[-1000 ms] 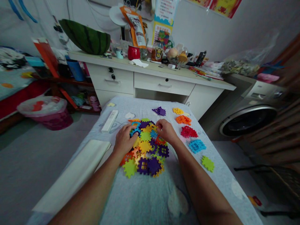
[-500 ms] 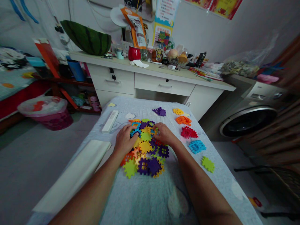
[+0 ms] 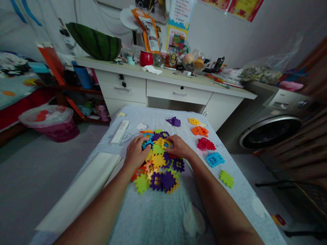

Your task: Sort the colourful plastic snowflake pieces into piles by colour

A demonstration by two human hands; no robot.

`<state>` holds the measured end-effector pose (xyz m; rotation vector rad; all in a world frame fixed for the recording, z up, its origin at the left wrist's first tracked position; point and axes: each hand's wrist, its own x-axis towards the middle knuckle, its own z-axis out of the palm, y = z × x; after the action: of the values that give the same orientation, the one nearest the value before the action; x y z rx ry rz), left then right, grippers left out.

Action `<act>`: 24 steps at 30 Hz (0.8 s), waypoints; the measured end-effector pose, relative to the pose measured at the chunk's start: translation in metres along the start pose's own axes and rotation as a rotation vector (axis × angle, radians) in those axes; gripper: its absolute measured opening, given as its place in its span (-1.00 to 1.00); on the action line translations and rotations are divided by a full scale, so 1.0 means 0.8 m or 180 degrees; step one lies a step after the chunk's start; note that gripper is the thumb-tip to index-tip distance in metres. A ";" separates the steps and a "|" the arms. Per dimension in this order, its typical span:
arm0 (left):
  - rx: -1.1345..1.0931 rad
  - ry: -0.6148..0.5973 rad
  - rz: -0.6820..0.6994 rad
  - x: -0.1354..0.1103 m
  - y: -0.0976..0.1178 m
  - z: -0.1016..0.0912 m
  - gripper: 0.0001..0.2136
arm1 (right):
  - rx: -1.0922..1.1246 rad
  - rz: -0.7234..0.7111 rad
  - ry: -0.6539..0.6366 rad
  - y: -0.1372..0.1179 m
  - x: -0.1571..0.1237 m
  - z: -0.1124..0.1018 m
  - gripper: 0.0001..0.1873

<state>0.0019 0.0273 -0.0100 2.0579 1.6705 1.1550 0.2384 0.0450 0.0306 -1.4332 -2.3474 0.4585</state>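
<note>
A mixed pile of notched plastic building tiles (image 3: 158,160) in purple, yellow, green, orange and blue lies in the middle of the cloth-covered table. My left hand (image 3: 136,151) rests at the pile's left side, its thumb and fingers closed around a blue tile (image 3: 147,140). At the right side, the fingers and thumb of my right hand (image 3: 180,147) are curled about another blue tile (image 3: 167,145), partly hidden by them. Right of the pile stand sorted heaps: yellow tiles (image 3: 194,121), orange tiles (image 3: 200,131), red tiles (image 3: 205,144), blue tiles (image 3: 215,159) and a green tile (image 3: 226,178).
Purple tiles (image 3: 174,121) lie beyond the pile. A white box (image 3: 120,132) and a folded white cloth (image 3: 84,187) are at the left. Behind the table is a white desk (image 3: 176,92) with a watermelon (image 3: 95,42); a washing machine (image 3: 270,115) stands right.
The fingers of my right hand have shifted slightly at the pile, and a yellow and a green tile near them moved a little. My left hand stays in place.
</note>
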 end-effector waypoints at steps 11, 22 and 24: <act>0.0003 -0.0026 -0.0010 0.000 0.002 -0.002 -0.75 | 0.0081 0.0007 -0.0041 0.002 -0.004 -0.008 -0.51; 0.0048 -0.0069 -0.0008 0.001 0.004 -0.004 -0.74 | -0.0001 0.0626 0.0649 0.034 0.009 -0.069 -0.53; 0.0042 -0.0062 0.0003 0.001 0.003 -0.004 -0.74 | -0.0166 0.0805 0.0784 0.052 0.016 -0.090 -0.58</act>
<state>0.0015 0.0264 -0.0063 2.0715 1.6727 1.1236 0.2978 0.0811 0.0773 -1.7140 -2.0097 0.2680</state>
